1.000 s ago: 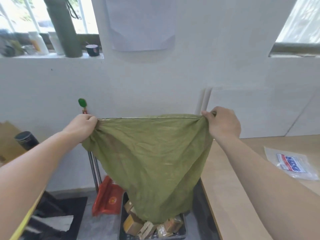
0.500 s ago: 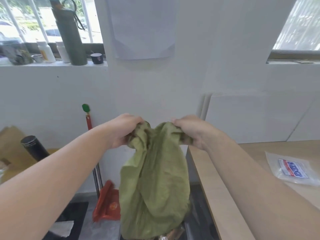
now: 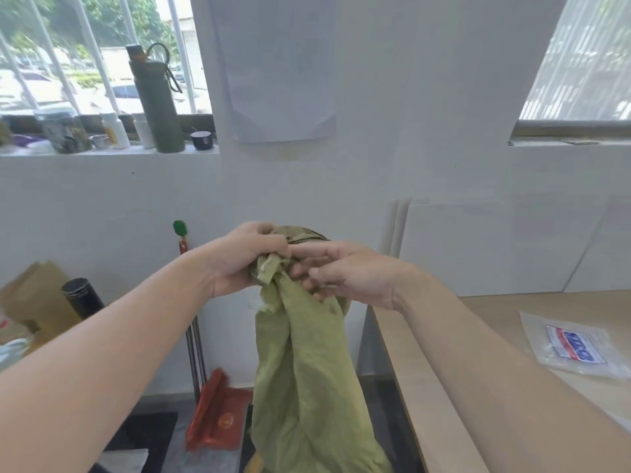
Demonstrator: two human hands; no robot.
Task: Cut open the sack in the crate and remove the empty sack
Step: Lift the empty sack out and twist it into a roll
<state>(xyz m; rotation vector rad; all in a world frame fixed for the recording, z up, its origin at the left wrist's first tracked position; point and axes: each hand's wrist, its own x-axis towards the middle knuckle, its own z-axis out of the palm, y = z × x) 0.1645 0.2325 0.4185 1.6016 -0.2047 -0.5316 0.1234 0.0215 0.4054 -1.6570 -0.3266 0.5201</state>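
Note:
The empty green sack (image 3: 307, 370) hangs limp in front of me, bunched at its top edge. My left hand (image 3: 249, 259) grips the gathered top of the sack. My right hand (image 3: 345, 273) sits right beside it, fingers curled into the same bunch of fabric. The two hands touch at chest height before the white wall. The sack's lower end drops out of view at the bottom edge. The crate is hidden behind the sack.
A wooden table (image 3: 444, 353) runs along the right with a clear plastic packet (image 3: 577, 346) on it. A red dustpan (image 3: 218, 414) and broom handle (image 3: 191, 319) lean on the wall at left. A black flask (image 3: 82, 297) and bottles on the windowsill (image 3: 153, 104) stand farther left.
The sack was held spread wide by its two top corners; my hands have come together and gathered the top into one bunch. The view has tilted up slightly.

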